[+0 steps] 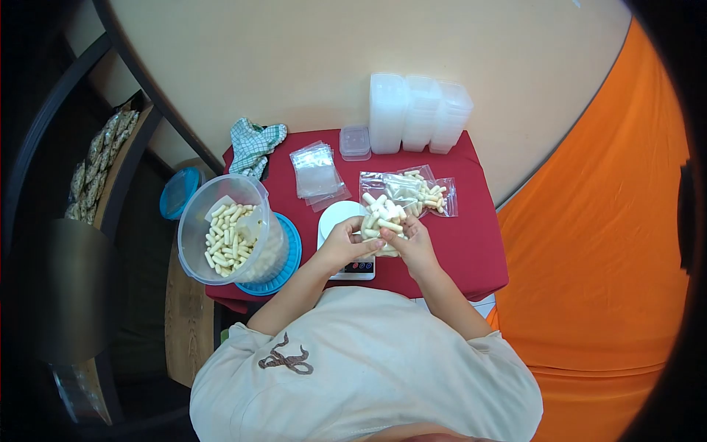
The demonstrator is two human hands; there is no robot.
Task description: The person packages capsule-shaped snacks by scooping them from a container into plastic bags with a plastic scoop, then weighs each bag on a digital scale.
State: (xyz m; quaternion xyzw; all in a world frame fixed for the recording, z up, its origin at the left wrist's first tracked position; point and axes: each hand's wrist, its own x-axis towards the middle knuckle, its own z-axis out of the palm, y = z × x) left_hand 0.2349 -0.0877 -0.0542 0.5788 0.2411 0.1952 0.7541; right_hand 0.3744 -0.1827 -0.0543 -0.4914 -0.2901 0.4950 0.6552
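Both my hands grip a clear plastic bag filled with pale, capsule-shaped pieces (384,214), held above the white kitchen scale (336,218). My left hand (349,241) closes on the bag's left side, and my right hand (414,247) on its right side. Part of the scale is hidden beneath the hands, though its dark button panel (358,267) shows below them. Just behind the right hand, filled clear bags (427,193) lie on the red cloth. A large translucent tub (193,250) of the same pieces stands tilted at the left, on a blue lid (292,254).
Flat clear bags (317,173) lie in a pile behind the scale. Stacks of clear plastic containers (388,114) stand at the back, beside a small container (355,143). A checked cloth (254,146) lies at the back left. An orange curtain (596,258) hangs at the right.
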